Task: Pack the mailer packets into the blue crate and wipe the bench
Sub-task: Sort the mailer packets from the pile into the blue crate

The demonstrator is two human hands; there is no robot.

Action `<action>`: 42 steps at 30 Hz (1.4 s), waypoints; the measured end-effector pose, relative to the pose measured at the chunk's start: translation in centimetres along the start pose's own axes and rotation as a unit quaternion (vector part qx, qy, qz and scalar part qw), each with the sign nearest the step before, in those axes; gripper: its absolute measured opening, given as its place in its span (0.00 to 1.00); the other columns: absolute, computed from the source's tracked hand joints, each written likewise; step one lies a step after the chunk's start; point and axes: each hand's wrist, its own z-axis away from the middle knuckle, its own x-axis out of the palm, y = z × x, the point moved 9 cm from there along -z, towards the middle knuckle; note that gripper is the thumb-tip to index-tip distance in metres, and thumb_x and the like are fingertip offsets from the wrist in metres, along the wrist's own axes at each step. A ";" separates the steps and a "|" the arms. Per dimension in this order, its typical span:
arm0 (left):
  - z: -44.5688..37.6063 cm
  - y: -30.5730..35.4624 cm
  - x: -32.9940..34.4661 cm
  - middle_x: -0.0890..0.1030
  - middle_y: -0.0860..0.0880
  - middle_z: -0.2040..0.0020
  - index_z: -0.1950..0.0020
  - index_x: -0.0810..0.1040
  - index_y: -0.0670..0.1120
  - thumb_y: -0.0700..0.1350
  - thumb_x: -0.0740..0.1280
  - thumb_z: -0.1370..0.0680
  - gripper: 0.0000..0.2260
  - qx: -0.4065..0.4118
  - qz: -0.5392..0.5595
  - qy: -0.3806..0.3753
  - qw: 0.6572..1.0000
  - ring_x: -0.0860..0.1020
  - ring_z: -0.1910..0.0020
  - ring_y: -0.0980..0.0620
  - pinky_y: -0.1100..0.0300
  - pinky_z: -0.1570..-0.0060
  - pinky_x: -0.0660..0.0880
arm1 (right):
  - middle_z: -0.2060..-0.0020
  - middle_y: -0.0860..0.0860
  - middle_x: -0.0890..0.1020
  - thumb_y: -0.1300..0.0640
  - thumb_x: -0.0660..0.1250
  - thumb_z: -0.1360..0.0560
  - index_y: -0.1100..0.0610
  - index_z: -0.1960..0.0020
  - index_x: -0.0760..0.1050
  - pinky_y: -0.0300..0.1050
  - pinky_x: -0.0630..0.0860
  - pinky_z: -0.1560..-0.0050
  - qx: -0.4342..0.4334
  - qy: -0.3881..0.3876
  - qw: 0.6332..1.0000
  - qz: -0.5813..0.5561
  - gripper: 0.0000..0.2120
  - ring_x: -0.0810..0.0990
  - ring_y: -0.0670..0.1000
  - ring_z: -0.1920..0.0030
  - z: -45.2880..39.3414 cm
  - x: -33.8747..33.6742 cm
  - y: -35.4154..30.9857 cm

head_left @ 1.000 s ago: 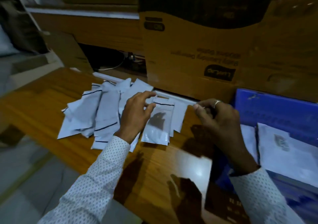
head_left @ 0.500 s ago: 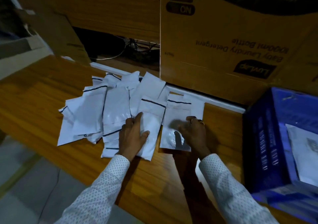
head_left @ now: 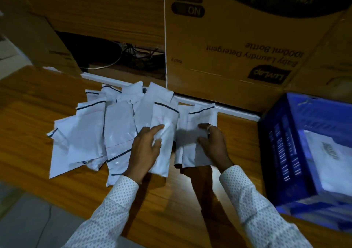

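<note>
White packets [head_left: 106, 133] are spread in a loose, overlapping heap on the table [head_left: 28, 99], and the crate [head_left: 278, 152] stands at the right, just beside the table's end and well apart from the heap. The left hand [head_left: 144, 150] is laid on one packet near the heap's right edge, its grip narrow, with the forefinger stretched over the film and the thumb pressed against it; whether the packet is truly pinched cannot be told. The right hand [head_left: 213, 143] is set on the two rightmost packets [head_left: 192, 133], its fingers curled over their edge, so these seem held. The film looks slick and the packets overlap, so a neighbour could be dragged along or dropped over the table's near edge if one is lifted fast. A thin grip on several at once could let the lower packet slide out on the way to the crate. In the crate at least one white packet [head_left: 331, 164] with a printed label is seen lying flat; how many lie under it is hidden. Behind the heap a carton [head_left: 228, 38] is stood, contents unseen.
</note>
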 end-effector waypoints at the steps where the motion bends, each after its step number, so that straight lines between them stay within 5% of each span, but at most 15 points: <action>1: -0.3 0.7 -0.5 0.77 0.45 0.50 0.31 0.76 0.47 0.38 0.67 0.21 0.19 0.005 0.003 0.008 1.000 0.76 0.53 0.47 0.60 0.50 0.72 | 0.38 0.57 0.78 0.67 0.69 0.26 0.57 0.32 0.74 0.56 0.76 0.38 -0.014 0.006 1.000 0.001 0.23 0.76 0.57 0.38 0.2 -0.6 -0.7; 9: -2.0 9.0 -1.8 0.78 0.46 0.42 0.30 0.75 0.48 0.41 0.68 0.21 0.19 0.062 0.035 0.044 0.996 0.76 0.47 0.52 0.65 0.47 0.72 | 0.33 0.53 0.75 0.67 0.66 0.26 0.56 0.28 0.70 0.42 0.69 0.34 -0.100 0.078 0.992 0.016 0.27 0.72 0.52 0.33 2.0 -10.2 -5.0; 13: -2.4 15.3 -1.2 0.78 0.47 0.42 0.30 0.76 0.48 0.42 0.69 0.21 0.19 0.109 0.060 0.062 0.990 0.73 0.50 0.59 0.74 0.52 0.70 | 0.32 0.52 0.75 0.66 0.67 0.26 0.55 0.28 0.70 0.50 0.72 0.32 -0.121 0.120 0.985 0.003 0.27 0.73 0.51 0.32 3.4 -17.1 -5.1; 22: -1.6 30.8 5.8 0.77 0.43 0.43 0.28 0.74 0.49 0.41 0.68 0.21 0.20 0.183 0.108 -0.004 0.977 0.77 0.46 0.46 0.48 0.47 0.78 | 0.32 0.54 0.76 0.63 0.67 0.24 0.59 0.28 0.71 0.47 0.69 0.31 -0.107 0.214 0.971 0.014 0.24 0.72 0.52 0.31 6.6 -33.0 1.0; 27: -1.2 37.5 11.6 0.76 0.46 0.40 0.27 0.73 0.48 0.40 0.68 0.21 0.21 0.188 0.156 -0.061 0.968 0.77 0.43 0.48 0.53 0.43 0.78 | 0.31 0.51 0.74 0.62 0.67 0.24 0.55 0.28 0.70 0.42 0.68 0.33 -0.080 0.229 0.970 0.034 0.25 0.72 0.49 0.32 7.4 -40.6 6.5; 29: -1.2 39.8 15.2 0.76 0.43 0.35 0.26 0.71 0.45 0.37 0.68 0.21 0.23 0.170 0.180 -0.115 0.962 0.76 0.38 0.48 0.50 0.39 0.77 | 0.32 0.52 0.74 0.64 0.68 0.25 0.55 0.28 0.70 0.40 0.67 0.35 -0.070 0.224 0.971 0.043 0.26 0.71 0.48 0.33 7.7 -43.6 9.0; 33: -0.8 43.2 22.7 0.73 0.46 0.29 0.26 0.70 0.41 0.32 0.67 0.22 0.24 0.096 0.259 -0.215 0.937 0.73 0.33 0.55 0.66 0.40 0.76 | 0.31 0.55 0.73 0.68 0.67 0.28 0.57 0.28 0.69 0.50 0.70 0.32 -0.020 0.200 0.977 0.069 0.29 0.72 0.55 0.31 8.2 -48.3 14.5; 36: -0.3 45.4 28.2 0.74 0.46 0.29 0.26 0.71 0.41 0.33 0.68 0.23 0.25 0.080 0.244 -0.254 0.932 0.75 0.33 0.52 0.57 0.35 0.74 | 0.33 0.58 0.74 0.69 0.67 0.28 0.59 0.28 0.69 0.47 0.72 0.39 0.011 0.175 0.980 0.094 0.29 0.73 0.58 0.34 8.6 -50.8 18.6; 38: 0.1 46.5 31.8 0.76 0.45 0.31 0.27 0.72 0.42 0.35 0.70 0.23 0.24 0.076 0.216 -0.278 0.933 0.76 0.38 0.54 0.61 0.41 0.75 | 0.35 0.60 0.75 0.69 0.67 0.28 0.59 0.28 0.68 0.43 0.70 0.45 0.041 0.141 0.981 0.126 0.30 0.74 0.59 0.36 8.6 -52.0 21.6; 42: 1.1 47.4 38.1 0.76 0.43 0.33 0.29 0.73 0.43 0.38 0.72 0.24 0.23 0.055 0.139 -0.330 0.932 0.77 0.46 0.52 0.68 0.56 0.73 | 0.34 0.65 0.73 0.69 0.69 0.29 0.62 0.26 0.65 0.45 0.69 0.39 0.109 0.038 0.973 0.202 0.33 0.73 0.61 0.34 8.2 -52.8 27.8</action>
